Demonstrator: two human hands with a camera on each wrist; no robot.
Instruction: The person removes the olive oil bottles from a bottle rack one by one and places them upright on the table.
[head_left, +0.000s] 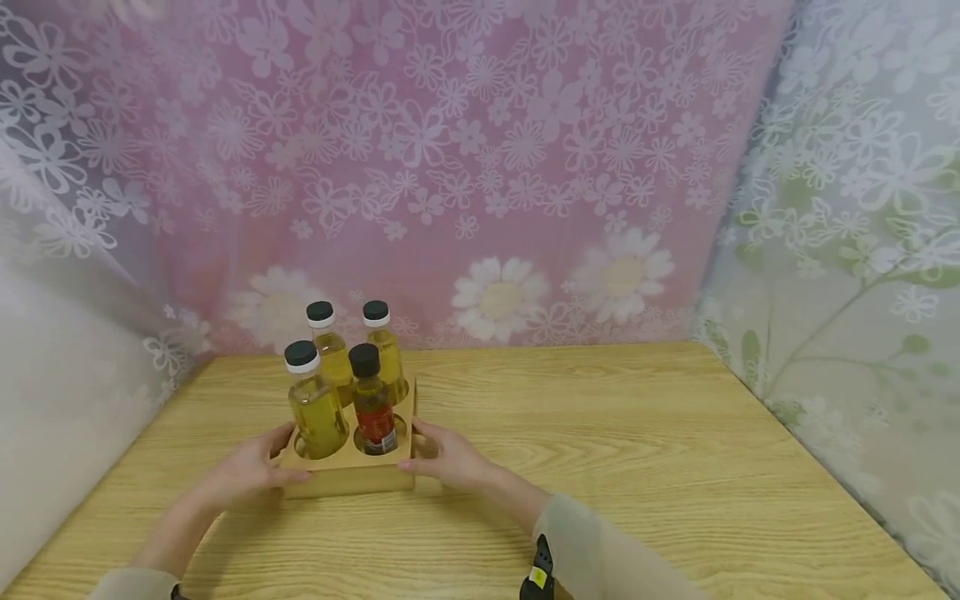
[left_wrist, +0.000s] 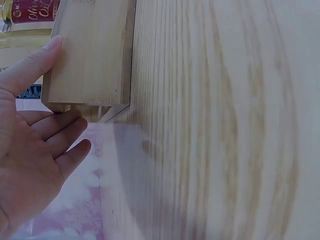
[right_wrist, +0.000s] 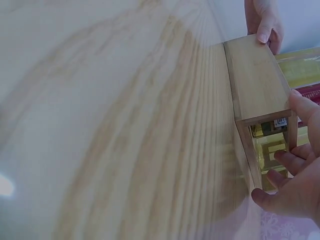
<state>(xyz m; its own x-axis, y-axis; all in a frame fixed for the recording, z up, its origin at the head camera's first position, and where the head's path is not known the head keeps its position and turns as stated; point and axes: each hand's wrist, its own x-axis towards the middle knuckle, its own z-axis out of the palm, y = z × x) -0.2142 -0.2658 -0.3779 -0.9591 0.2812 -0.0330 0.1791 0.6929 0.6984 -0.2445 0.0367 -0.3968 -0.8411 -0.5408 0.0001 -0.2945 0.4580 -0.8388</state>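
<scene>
A wooden bottle rack (head_left: 351,481) stands on the left part of the table, with round holes in its top. Several glass bottles sit upright in the holes. A pale yellow oil bottle (head_left: 318,417) with a black cap and white collar is at front left; beside it stands a darker bottle (head_left: 375,421) with a red label. Two more yellow oil bottles, one at back left (head_left: 333,367) and one at back right (head_left: 388,358), are partly hidden. My left hand (head_left: 251,468) grips the rack's left end, thumb on the front. At the right end, my right hand (head_left: 453,461) holds it likewise.
The wood-grain table (head_left: 600,467) extends far to the right of the rack. Behind it hangs a pink flowered curtain (head_left: 480,183). Pale floral sheets close off both sides, the right sheet (head_left: 862,250) along the table's edge. A black wrist strap (head_left: 538,575) shows on the right sleeve.
</scene>
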